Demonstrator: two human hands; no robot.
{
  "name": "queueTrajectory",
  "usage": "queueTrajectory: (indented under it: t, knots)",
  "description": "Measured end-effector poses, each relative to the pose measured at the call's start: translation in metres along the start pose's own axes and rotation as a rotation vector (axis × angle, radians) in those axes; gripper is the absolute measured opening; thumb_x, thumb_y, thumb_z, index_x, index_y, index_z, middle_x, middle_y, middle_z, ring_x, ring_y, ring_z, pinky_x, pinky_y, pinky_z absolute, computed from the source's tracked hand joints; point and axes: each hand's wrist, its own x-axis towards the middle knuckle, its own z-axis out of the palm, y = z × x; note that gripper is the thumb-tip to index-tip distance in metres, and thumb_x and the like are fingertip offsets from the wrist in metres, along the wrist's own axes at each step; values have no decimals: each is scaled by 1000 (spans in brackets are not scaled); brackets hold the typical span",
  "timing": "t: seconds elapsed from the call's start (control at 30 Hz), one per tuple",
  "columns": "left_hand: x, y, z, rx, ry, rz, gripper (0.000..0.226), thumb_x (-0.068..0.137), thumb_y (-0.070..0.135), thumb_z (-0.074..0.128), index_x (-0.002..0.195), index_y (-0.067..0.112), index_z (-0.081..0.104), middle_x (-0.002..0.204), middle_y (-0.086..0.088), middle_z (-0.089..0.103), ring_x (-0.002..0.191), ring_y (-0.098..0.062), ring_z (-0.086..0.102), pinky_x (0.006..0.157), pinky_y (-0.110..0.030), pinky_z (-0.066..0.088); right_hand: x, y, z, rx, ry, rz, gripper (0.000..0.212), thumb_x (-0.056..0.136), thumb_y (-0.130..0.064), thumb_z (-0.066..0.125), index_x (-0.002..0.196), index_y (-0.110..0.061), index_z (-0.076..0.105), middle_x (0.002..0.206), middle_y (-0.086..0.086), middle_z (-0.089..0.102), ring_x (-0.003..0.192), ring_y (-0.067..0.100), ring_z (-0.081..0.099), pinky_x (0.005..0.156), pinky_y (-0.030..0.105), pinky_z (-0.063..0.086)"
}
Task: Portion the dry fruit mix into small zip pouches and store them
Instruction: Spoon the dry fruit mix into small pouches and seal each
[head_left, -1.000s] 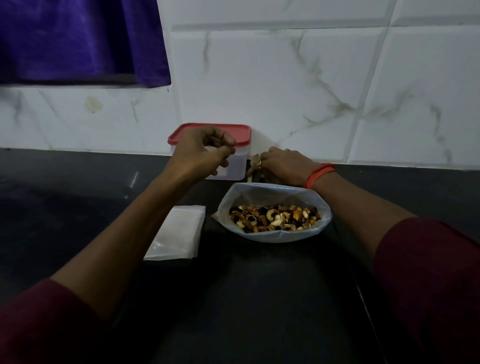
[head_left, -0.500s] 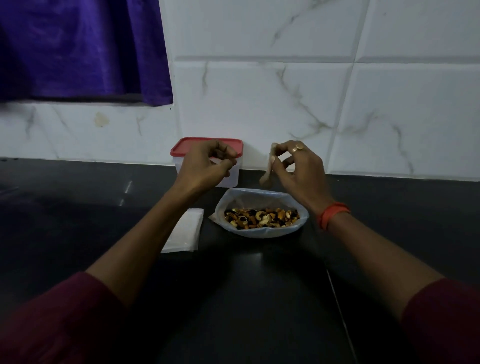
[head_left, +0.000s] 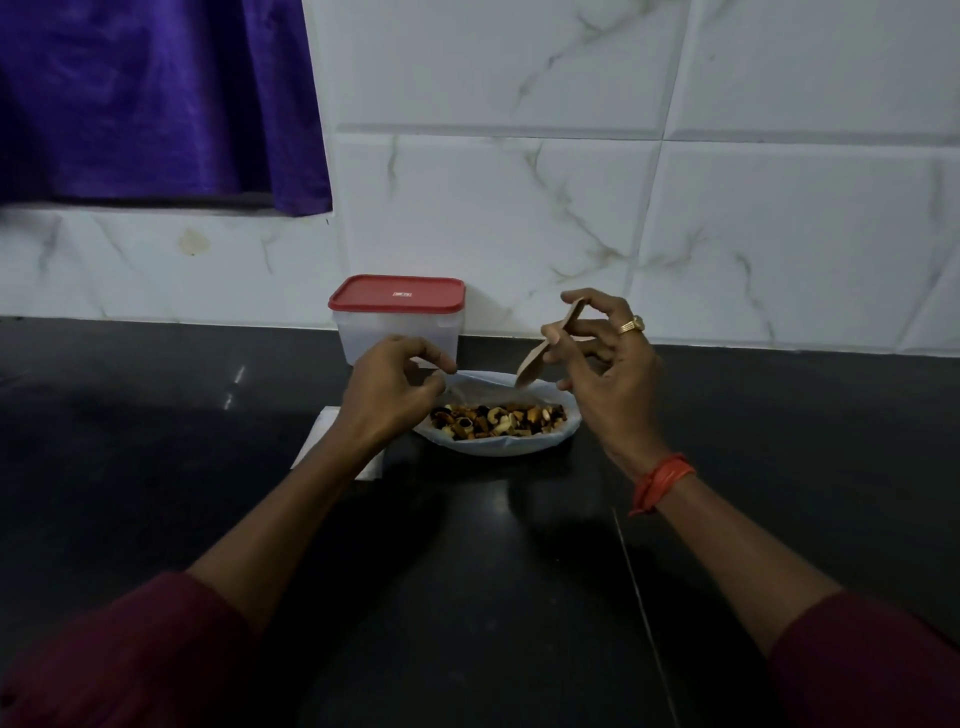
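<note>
head view: left hand (head_left: 387, 397) grip pinched on small clear pouch (head_left: 453, 387) over dry fruit mix (head_left: 498, 420) in open bag (head_left: 498, 450), mid desk (head_left: 467, 571). right hand (head_left: 608, 384) grip clamped on wooden spoon (head_left: 530, 366) above bag's far rim. red-lid box (head_left: 397, 322) behind.

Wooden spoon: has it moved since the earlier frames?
Yes. The wooden spoon, gripped by the right hand, has lifted from counter level beside the red-lidded container and now tilts over the bag's rear rim, nearer the person.

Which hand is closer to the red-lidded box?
Left. The left hand, pinching a clear pouch, is just in front of the box; the right hand, holding a spoon, is off to its right.
</note>
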Motion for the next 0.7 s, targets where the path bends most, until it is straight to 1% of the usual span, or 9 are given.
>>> queueTrajectory:
  t: [0.03,0.07,0.17,0.23,0.33,0.43,0.53,0.6,0.7]
  knots:
    - [1,-1,0,26,-5,9,19,87,5,69,91,24,73,116,4,61,95,-7,60,81,-21,53,0,1,-1,-3,5,-10,29,91,-20,73,117,-19,59,93,-1,74,80,12,75,60,34,61]
    - [1,-3,0,55,-12,20,19,86,6,70,91,24,75,117,5,57,101,-8,56,84,-20,49,0,4,-1,-11,1,-15,26,91,-19,73,113,-16,60,91,-2,74,79,10,75,60,33,61]
    - [3,-10,4,179,-71,56,16,85,15,74,94,28,77,125,1,58,119,-16,51,94,-33,48,-7,16,-2,-148,-94,-68,22,88,-22,77,102,-16,61,88,-6,74,81,4,73,67,27,61]
    - [3,-12,8,244,-123,46,16,86,20,75,98,31,76,133,-2,57,125,-21,50,100,-43,49,-12,25,-5,-286,-157,-159,20,88,-23,77,99,-19,62,88,-7,74,82,2,72,67,23,60]
    - [2,-14,10,272,-175,18,29,86,16,75,113,26,72,137,-3,56,125,-22,52,103,-41,49,-13,32,-10,-385,-160,-265,18,88,-21,77,100,-17,64,92,-5,75,83,4,73,69,16,58]
    - [1,-17,10,269,-235,-1,48,83,8,75,127,24,63,138,-3,55,126,-21,52,103,-35,47,-11,41,-19,-493,-177,-371,18,90,-27,73,104,-15,72,93,-4,76,82,9,73,71,26,60]
    - [2,-17,9,264,-300,-10,64,81,5,76,137,25,54,143,-2,51,129,-21,50,106,-39,48,-10,52,-30,-640,-230,-475,26,93,-36,65,110,-18,75,99,-1,77,84,15,73,74,33,60]
    - [1,-16,10,256,-319,-6,69,79,4,77,139,25,51,144,-3,49,130,-22,49,106,-41,48,-8,55,-34,-690,-264,-467,29,93,-41,61,110,-23,76,98,-1,77,84,16,73,74,33,59]
    - [-1,-15,11,225,-317,-11,70,79,1,75,140,24,50,145,-4,48,130,-23,49,105,-40,49,-5,57,-38,-734,-325,-386,24,92,-46,63,107,-33,76,85,0,71,73,17,68,62,30,54]
